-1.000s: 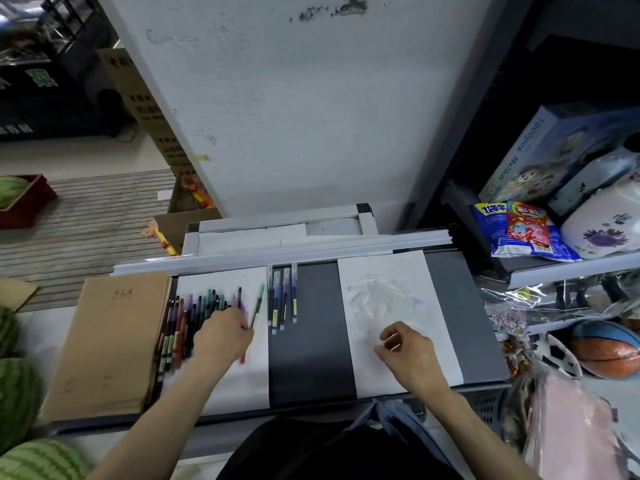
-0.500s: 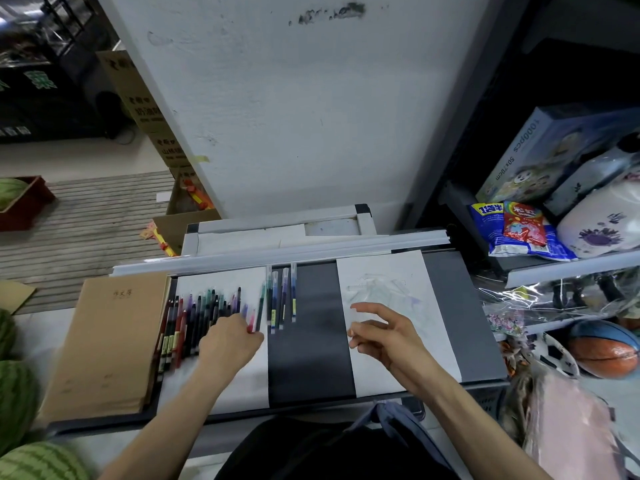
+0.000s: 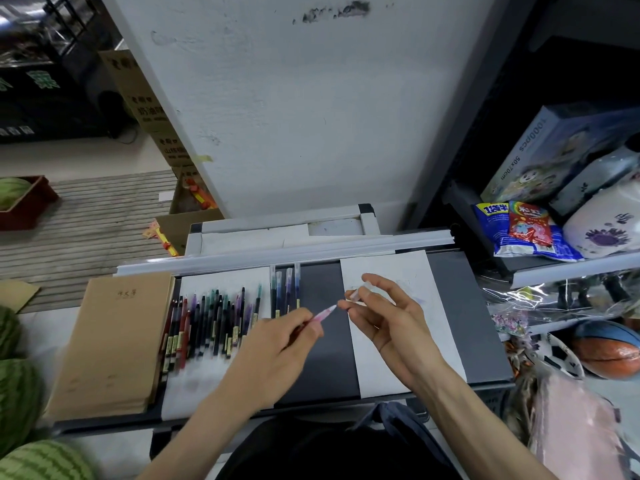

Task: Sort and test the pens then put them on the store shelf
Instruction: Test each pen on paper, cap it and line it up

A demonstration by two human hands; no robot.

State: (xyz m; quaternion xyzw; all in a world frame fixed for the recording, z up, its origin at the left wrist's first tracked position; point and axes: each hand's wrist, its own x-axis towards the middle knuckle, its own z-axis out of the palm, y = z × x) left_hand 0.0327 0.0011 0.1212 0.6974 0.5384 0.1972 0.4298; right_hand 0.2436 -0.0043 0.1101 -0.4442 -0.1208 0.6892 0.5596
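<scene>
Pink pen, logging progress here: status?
Left hand grips pink pen. Right hand pinches clear cap, apart from pen tip. Nothing between them.

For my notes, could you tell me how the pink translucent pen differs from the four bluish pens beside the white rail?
The pink translucent pen is held slanted in the left hand, its end near a clear cap pinched by the right hand; the four bluish pens lie flat together. It is pink; they run teal to purple. Both are slim.

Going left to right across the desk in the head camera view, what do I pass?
Watermelons → brown notebook → loose pile of pens → four lined-up pens → pink pen → clear cap → basketball.
</scene>
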